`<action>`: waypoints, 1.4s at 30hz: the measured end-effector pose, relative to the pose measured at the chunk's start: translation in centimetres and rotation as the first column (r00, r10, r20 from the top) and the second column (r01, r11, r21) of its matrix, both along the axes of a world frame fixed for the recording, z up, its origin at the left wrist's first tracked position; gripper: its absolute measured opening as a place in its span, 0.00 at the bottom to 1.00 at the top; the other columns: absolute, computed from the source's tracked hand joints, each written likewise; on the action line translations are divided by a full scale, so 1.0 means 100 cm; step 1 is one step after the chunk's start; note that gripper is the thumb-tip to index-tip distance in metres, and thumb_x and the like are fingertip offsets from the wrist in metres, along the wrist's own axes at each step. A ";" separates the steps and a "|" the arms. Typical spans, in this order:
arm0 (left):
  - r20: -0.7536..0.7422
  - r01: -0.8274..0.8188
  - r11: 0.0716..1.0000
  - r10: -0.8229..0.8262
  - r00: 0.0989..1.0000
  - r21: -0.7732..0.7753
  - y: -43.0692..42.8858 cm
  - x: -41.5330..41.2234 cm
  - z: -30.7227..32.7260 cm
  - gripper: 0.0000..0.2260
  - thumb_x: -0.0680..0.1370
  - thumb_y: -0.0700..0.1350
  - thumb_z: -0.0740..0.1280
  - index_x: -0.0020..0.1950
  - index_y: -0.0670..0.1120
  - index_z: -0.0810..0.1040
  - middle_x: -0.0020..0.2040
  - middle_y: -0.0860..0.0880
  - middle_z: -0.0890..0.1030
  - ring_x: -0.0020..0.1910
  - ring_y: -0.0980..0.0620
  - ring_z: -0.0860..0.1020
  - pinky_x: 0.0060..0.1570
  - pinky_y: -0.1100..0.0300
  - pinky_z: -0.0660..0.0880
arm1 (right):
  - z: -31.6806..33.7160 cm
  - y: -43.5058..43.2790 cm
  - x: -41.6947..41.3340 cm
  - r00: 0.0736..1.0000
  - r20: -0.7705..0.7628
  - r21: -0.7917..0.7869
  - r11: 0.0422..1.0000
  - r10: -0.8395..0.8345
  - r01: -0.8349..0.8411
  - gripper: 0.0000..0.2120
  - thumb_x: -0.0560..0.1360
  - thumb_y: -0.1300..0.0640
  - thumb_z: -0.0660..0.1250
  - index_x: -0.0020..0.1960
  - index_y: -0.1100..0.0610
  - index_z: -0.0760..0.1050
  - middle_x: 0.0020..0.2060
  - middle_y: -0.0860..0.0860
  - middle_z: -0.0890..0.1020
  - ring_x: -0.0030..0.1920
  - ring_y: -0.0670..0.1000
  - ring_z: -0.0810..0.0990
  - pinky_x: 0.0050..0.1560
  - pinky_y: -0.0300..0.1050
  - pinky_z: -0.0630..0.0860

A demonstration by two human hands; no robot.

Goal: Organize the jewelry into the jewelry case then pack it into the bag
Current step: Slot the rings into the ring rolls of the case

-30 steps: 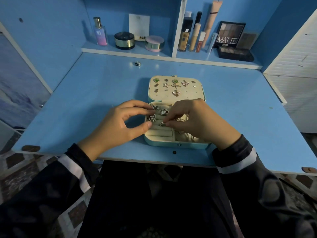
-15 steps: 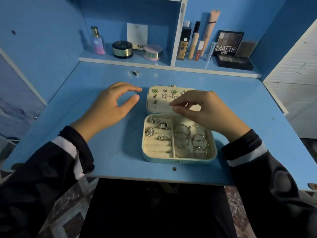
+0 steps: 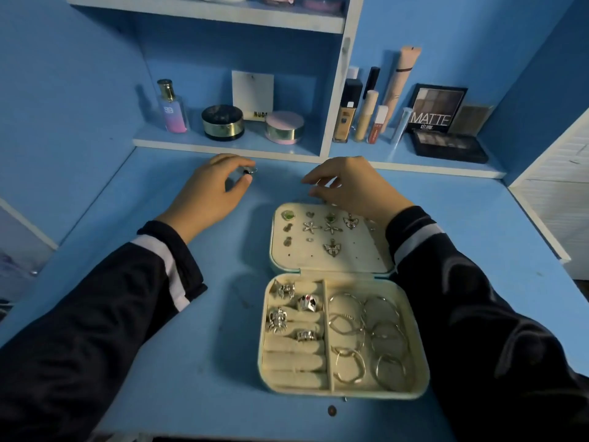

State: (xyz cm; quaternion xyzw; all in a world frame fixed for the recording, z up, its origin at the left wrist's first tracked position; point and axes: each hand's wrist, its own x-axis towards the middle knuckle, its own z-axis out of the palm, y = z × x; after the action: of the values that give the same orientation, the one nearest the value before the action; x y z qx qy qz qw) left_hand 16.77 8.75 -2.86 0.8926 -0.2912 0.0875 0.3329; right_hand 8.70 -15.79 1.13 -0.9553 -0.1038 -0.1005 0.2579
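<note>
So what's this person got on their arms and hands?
Long dark sleeves cover both arms, the left sleeve and the right sleeve alike. Each has a broad white band just above a dark cuff. The left hand and right hand are bare: no gloves, and no watch or worn rings that I can see.

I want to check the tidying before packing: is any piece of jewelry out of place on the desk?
Yes. One ring lies outside the jewelry case, at the back of the desk, between the fingers of the left hand. Whether they already pinch it is unclear. Inside the case nothing looks askew.
</note>
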 end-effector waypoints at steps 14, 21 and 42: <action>0.026 0.013 0.998 -0.011 1.000 -0.063 -0.005 0.019 -0.007 0.08 0.79 0.40 0.68 0.56 0.46 0.83 0.52 0.49 0.83 0.51 0.53 0.81 0.57 0.62 0.75 | -0.012 -0.011 0.033 0.968 -0.063 0.042 0.970 0.242 -0.239 0.08 0.70 0.65 0.75 0.48 0.56 0.85 0.44 0.50 0.85 0.45 0.46 0.82 0.50 0.40 0.79; 0.044 0.013 0.996 -0.009 0.999 -0.088 -0.004 0.017 -0.005 0.08 0.77 0.43 0.72 0.55 0.46 0.82 0.52 0.52 0.82 0.52 0.59 0.78 0.55 0.75 0.69 | -0.012 -0.024 0.031 0.981 -0.034 0.044 0.980 0.193 -0.192 0.08 0.72 0.65 0.74 0.50 0.59 0.85 0.45 0.52 0.84 0.45 0.48 0.82 0.52 0.40 0.78; 0.041 0.034 0.991 -0.029 0.999 -0.126 -0.004 0.011 -0.002 0.05 0.80 0.42 0.68 0.53 0.44 0.82 0.47 0.54 0.84 0.51 0.61 0.81 0.56 0.69 0.74 | -0.019 -0.025 0.032 0.990 -0.038 0.074 0.988 0.139 -0.136 0.04 0.75 0.66 0.70 0.48 0.63 0.81 0.46 0.53 0.83 0.47 0.51 0.81 0.53 0.45 0.77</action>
State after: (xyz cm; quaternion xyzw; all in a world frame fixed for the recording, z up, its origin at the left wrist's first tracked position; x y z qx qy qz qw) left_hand 17.89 8.38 -3.11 0.8630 -0.3057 0.1181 0.3844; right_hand 11.88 -18.25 -0.74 -0.9381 -0.1601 -0.0655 0.3002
